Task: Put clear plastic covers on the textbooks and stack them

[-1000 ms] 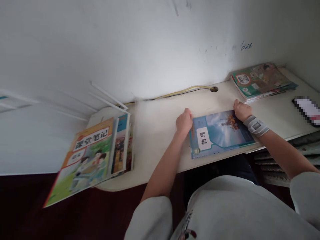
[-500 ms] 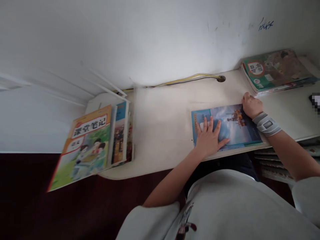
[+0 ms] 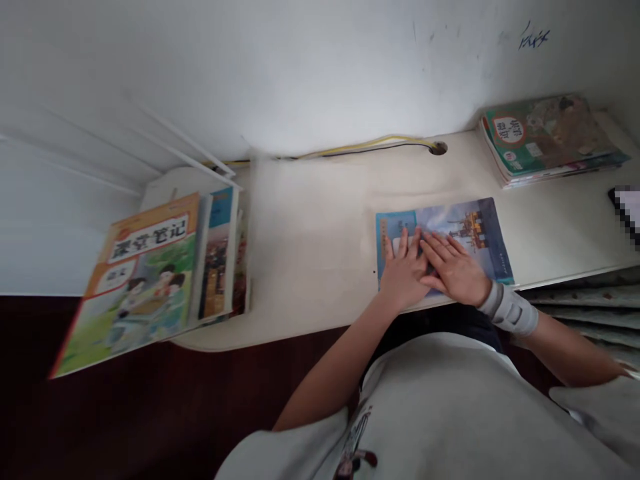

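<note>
A blue textbook (image 3: 443,219) with an oil rig pictured on its cover lies closed near the front edge of the desk. Flat on its left half rests my left hand (image 3: 404,277), fingers spread. My right hand (image 3: 456,270), with a grey band on the wrist, lies open on the cover beside it. The fingertips of the right hand reach the edge of the left hand, and the two thumbs meet. Both palms cover the lower middle of the book. Neither hand grips anything.
At the desk's left end, books stand in a row, the outermost a yellow-green notebook (image 3: 145,280). A stack of textbooks (image 3: 550,140) lies at the back right. Yellow and black cables (image 3: 350,150) run along the wall into a hole (image 3: 438,149). A pixelated dark-edged object (image 3: 627,210) sits far right.
My right hand has moved left from the book's upper right corner onto its cover, its curled fingers now stretched out. The left hand stays on the book. The view has shifted slightly.
</note>
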Available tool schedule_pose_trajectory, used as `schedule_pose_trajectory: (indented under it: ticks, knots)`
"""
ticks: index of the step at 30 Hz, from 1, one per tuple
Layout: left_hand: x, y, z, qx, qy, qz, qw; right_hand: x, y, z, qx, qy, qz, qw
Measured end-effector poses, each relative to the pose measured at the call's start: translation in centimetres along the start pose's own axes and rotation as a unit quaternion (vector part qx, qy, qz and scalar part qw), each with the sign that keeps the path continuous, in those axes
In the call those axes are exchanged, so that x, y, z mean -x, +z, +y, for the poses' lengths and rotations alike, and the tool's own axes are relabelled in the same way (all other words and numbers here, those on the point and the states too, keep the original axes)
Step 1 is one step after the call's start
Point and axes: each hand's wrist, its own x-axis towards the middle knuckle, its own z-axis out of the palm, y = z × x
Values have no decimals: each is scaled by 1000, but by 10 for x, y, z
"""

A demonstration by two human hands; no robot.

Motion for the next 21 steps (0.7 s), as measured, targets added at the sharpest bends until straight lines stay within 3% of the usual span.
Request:
schedule_pose_trajectory:
  ticks: [6,9,13,17,21]
  knots:
    - [1,3,-14,25,-46,43,998,37,-9,62,43,84,-1,995]
    - [4,3,-22,14,-90,41,995,50,-13,75,78,115,5,990]
    - [-1,-7,-16,-25,-111,23,993,43,-19,66,116,109,-3,987]
    - [-26,-16,3,-12,-47,11,999,8,-26,45,96,87,-8,992]
    - [-48,-12,9,28,-15,-14,999,-27,-18,40,19,21,-30,999]
